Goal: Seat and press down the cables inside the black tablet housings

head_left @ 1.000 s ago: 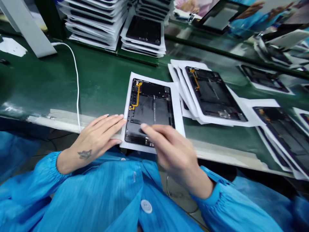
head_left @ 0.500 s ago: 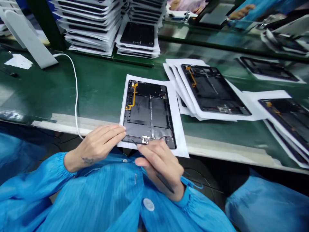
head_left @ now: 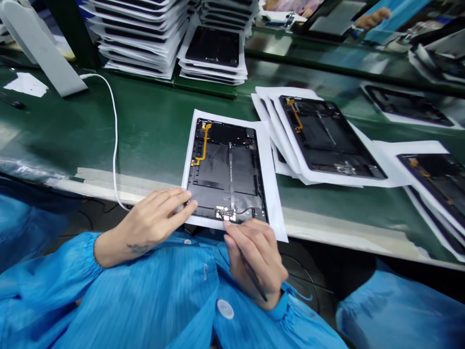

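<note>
"While the right hand (head_left: 254, 257) pinches a slim dark tool (head_left: 256, 280), can you see the tool's working tip?"

"No, it's too fine to make out. The fingers hide the tool's middle, and only the handle shows clearly, slanting towards five o'clock."

"And the open tablet (head_left: 214, 167)?"

"It lies on a white sheet (head_left: 278, 213) on the green table (head_left: 152, 121), at eleven o'clock from the right hand, whose fingertips are at its six o'clock edge, by a small circuit board (head_left: 225, 213). I can't tell whether they touch the board."

"What about the left hand (head_left: 154, 218)?"

"Empty as far as I can see, palm down, fingers nearly straight and close together. They cover the tablet's seven o'clock corner; from that hand the tablet is at two o'clock."

"Anything else cut off?"

"The tall stack (head_left: 134, 43) at eleven o'clock from the tablet runs out of view at the top. A lower pile of open tablets (head_left: 327, 135) sits between two and three o'clock, and another tablet (head_left: 436, 177) beyond it is cut by the right edge. Across the table, another person's hand (head_left: 372, 18) is blurred."
</note>
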{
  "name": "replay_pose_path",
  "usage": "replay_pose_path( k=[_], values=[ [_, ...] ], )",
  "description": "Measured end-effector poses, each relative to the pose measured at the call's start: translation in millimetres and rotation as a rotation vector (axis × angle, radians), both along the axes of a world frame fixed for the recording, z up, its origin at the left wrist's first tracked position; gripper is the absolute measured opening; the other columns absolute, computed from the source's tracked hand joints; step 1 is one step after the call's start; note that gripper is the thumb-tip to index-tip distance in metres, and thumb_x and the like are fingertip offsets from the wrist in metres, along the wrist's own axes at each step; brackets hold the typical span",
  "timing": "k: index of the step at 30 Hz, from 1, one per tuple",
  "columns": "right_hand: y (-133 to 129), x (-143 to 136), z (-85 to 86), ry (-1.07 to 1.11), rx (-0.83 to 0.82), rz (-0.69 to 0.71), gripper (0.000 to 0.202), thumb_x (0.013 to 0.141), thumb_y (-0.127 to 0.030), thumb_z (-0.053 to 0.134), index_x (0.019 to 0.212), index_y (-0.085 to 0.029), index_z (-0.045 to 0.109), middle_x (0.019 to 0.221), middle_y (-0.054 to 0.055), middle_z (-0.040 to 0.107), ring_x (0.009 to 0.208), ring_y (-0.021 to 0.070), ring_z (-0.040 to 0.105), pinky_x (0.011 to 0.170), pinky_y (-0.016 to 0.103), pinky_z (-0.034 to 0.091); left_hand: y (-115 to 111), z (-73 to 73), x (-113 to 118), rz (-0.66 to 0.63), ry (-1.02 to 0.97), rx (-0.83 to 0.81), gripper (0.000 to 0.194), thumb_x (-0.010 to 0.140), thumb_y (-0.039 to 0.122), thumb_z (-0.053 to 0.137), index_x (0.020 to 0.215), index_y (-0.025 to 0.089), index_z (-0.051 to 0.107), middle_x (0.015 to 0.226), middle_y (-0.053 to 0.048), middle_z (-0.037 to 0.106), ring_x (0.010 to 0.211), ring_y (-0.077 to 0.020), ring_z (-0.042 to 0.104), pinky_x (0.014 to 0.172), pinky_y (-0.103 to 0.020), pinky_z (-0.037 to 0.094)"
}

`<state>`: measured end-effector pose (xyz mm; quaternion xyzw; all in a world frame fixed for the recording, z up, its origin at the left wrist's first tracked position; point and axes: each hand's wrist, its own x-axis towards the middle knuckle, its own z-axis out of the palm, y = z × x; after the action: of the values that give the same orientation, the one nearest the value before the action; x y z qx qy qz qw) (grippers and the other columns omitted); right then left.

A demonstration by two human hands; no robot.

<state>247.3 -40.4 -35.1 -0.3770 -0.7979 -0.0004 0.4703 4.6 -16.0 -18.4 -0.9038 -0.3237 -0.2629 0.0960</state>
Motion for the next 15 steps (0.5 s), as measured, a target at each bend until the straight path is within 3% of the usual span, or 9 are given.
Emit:
replay_pose_path(
  k=[4,8,15],
  values=[
    [16.8,-6.9,20.7,0.160,-0.203,0.150,0.030,0.089,-0.006,0.064,0.114,-0.020,0.071,0.095,0.007,0.074,0.086,0.0222,0.069,0.075,0.039,0.057,-2.5,12.9,11.5,0.068,0.184,0.051,0.035,0.102,0.010,0.038,0.130,0.012,0.060,0.114,-0.016,0.069,0.109,-0.0263,0.067,0.085,-0.037,0.059],
    [38.0,-24.2,35.1,0.255,-0.442,0.241,0.015,0.094,-0.011,0.060,0.093,-0.019,0.072,0.085,0.004,0.074,0.080,0.0183,0.068,0.070,0.032,0.055,-5.2,16.7,19.5,0.133,0.222,0.039,0.035,0.103,0.013,0.036,0.128,0.013,0.060,0.110,-0.015,0.068,0.104,-0.0255,0.065,0.083,-0.035,0.058],
    [43.8,-29.4,32.4,0.206,-0.465,0.312,0.015,0.095,-0.009,0.059,0.090,-0.019,0.069,0.082,0.002,0.071,0.080,0.0174,0.065,0.073,0.033,0.052,-3.2,16.4,21.5,0.122,0.161,0.066,0.028,0.101,0.011,0.040,0.118,0.012,0.063,0.106,-0.015,0.069,0.097,-0.0253,0.068,0.075,-0.033,0.058]
  ],
)
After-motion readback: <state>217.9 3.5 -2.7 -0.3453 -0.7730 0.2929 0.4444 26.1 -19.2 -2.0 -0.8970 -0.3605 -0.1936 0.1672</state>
